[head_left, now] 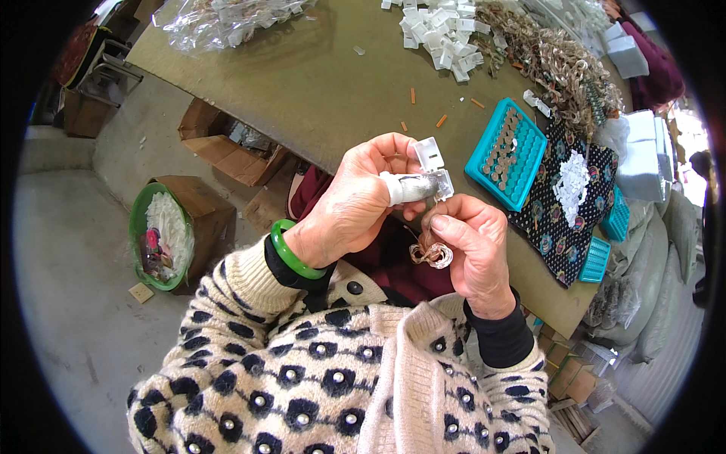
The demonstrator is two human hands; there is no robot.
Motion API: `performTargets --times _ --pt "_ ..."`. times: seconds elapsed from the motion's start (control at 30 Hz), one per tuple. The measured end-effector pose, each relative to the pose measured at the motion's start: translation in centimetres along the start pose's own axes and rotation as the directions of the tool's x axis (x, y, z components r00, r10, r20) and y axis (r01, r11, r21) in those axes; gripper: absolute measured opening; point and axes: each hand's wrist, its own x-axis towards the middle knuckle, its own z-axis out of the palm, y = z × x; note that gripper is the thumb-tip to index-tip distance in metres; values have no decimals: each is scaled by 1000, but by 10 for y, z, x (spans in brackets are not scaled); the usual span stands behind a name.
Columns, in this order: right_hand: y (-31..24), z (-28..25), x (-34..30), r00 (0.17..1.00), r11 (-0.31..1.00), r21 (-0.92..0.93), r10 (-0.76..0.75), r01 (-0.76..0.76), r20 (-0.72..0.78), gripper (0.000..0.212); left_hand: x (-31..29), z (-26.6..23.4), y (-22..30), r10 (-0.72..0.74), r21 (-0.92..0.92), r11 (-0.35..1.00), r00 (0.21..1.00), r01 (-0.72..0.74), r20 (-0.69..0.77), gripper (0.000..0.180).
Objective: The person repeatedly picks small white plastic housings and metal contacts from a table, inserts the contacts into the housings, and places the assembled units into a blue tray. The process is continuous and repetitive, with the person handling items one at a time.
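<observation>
My left hand (355, 193) is closed on a small white plastic case (429, 153), whose hinged lid stands up from its body. A white wrapping, greyed on top, covers the left thumb (412, 188). Just below the case, my right hand (473, 242) pinches a looped bundle of thin brownish wire or cord (432, 256) between thumb and fingers. The bundle's loops hang beneath the fingertips, while its upper end runs up to the case. Whether that end is inside the case is hard to make out. Both hands are above my lap at the table's near edge.
On the table (325, 91), a teal tray (476, 163) holds several small round pieces. Small white parts (571, 188) lie on a dark patterned cloth (541, 234). Farther back are white cases (442, 38) and tangled brownish bundles (567, 72). A green-rimmed basket (136, 227) stands on the floor left.
</observation>
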Motion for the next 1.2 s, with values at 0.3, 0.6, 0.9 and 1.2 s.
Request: performTargets --times 0.3,0.6,0.9,1.2 --pt "-2 -6 3 999 992 -119 -41 38 -24 4 1 1 -1 -19 10 1000 1000 19 -16 24" --pt "1 -6 2 968 909 -359 -245 209 -57 5 2 0 1 -46 18 999 999 46 2 21" --pt "6 14 3 928 898 -317 -355 305 -113 5 0 1 -1 -48 -86 995 999 48 5 22" --pt "7 11 4 918 839 -431 -392 332 -56 4 -1 1 -3 -36 -142 989 999 37 12 18"
